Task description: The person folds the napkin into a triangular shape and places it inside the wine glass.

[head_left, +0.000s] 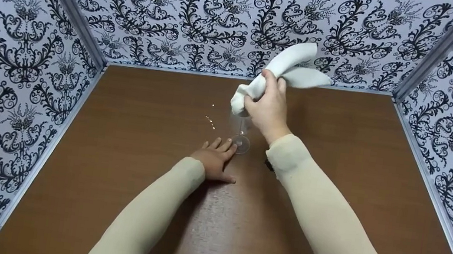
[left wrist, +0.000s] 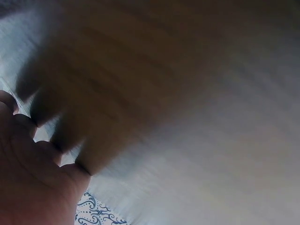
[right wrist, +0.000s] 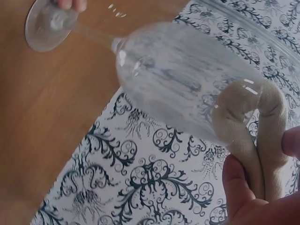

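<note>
A clear wine glass (head_left: 242,143) (right wrist: 164,70) stands upright on the table, its foot flat on the wood. My left hand (head_left: 211,162) (left wrist: 37,178) lies flat with the fingers spread, and its fingertips (right wrist: 72,3) press on the foot of the glass. Above the rim, my right hand (head_left: 270,106) (right wrist: 253,208) grips a white cloth (head_left: 291,60) between thumb and fingers. The cloth is folded into a soft loop (right wrist: 236,101), whose rounded end sits in the mouth of the glass. Two loose tails of cloth stick out past the right hand, up and to the right.
The brown wooden table (head_left: 150,108) is enclosed by patterned black-and-white walls (head_left: 206,15) with grey metal rails (head_left: 71,6) at the corners. Small bright spots of light (head_left: 210,121) show on the table left of the glass. Cream sleeves cover both forearms.
</note>
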`<state>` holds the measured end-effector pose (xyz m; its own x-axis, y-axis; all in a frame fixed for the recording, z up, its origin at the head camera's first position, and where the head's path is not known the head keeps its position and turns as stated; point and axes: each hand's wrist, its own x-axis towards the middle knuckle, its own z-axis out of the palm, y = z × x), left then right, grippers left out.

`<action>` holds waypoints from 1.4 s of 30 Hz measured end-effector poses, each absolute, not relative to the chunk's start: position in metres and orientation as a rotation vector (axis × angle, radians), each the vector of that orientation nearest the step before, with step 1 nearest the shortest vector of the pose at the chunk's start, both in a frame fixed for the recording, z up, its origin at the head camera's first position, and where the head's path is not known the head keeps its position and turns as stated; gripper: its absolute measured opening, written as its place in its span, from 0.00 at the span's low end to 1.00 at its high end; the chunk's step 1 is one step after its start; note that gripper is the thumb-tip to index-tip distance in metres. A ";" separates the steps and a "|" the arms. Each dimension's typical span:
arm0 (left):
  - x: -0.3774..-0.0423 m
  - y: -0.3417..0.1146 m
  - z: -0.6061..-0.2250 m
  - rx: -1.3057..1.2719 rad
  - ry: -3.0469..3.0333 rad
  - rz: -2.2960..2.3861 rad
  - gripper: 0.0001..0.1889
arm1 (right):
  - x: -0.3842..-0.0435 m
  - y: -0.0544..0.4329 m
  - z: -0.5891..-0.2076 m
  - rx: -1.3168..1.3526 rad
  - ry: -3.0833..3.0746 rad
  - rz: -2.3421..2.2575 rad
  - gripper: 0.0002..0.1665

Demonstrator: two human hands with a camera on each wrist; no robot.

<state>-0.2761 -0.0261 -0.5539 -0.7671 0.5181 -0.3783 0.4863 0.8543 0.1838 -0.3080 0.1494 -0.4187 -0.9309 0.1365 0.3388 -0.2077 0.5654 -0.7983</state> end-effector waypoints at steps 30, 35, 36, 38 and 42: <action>-0.276 -0.027 -0.554 0.738 2.603 0.092 0.59 | -0.301 0.142 -0.444 0.070 -2.419 1.269 0.34; -0.280 -0.026 -0.560 0.741 2.600 0.087 0.60 | -0.296 0.141 -0.448 0.051 -2.397 1.239 0.33; -0.281 -0.026 -0.561 0.742 2.599 0.082 0.60 | -0.296 0.141 -0.448 0.053 -2.387 1.238 0.33; -0.283 -0.026 -0.563 0.742 2.598 0.079 0.60 | -0.295 0.141 -0.448 0.067 -2.371 1.232 0.30; -0.284 -0.027 -0.564 0.744 2.603 0.082 0.60 | -0.294 0.141 -0.449 0.080 -2.354 1.190 0.25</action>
<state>-0.2841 -0.0266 -0.5642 -0.7636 0.5165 -0.3874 0.4910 0.8542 0.1710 -0.2941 0.1414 -0.4488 -0.8746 0.1665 0.4553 -0.2680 0.6165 -0.7403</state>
